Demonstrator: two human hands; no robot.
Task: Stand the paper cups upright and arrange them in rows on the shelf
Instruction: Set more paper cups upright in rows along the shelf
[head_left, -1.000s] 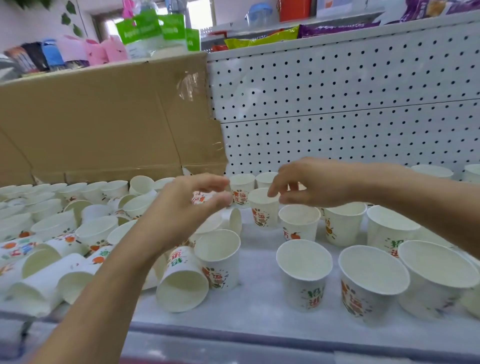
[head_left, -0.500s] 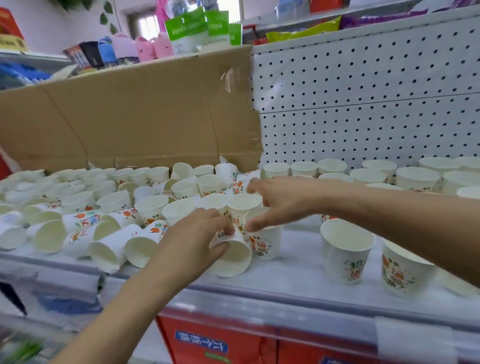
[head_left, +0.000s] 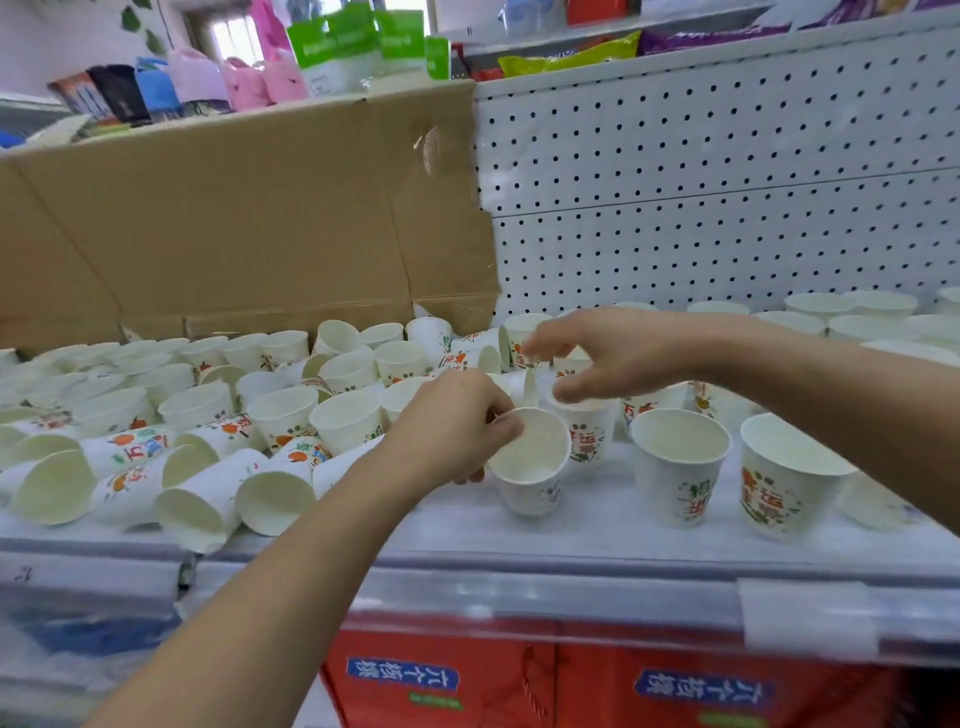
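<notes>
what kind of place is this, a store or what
Most likely a small shop aisle: a white pegboard back panel behind the shelf, a clear price strip along its front edge, and snack packets on the shelf above the paper cups.

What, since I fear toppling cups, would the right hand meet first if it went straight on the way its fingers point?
Likely the tipped cup lying just beyond the right hand's fingertips; depth is unclear, so it may pass above.

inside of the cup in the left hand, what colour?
Plain off-white, no print. The cup is held by the left hand; the head view shows it best.
</notes>
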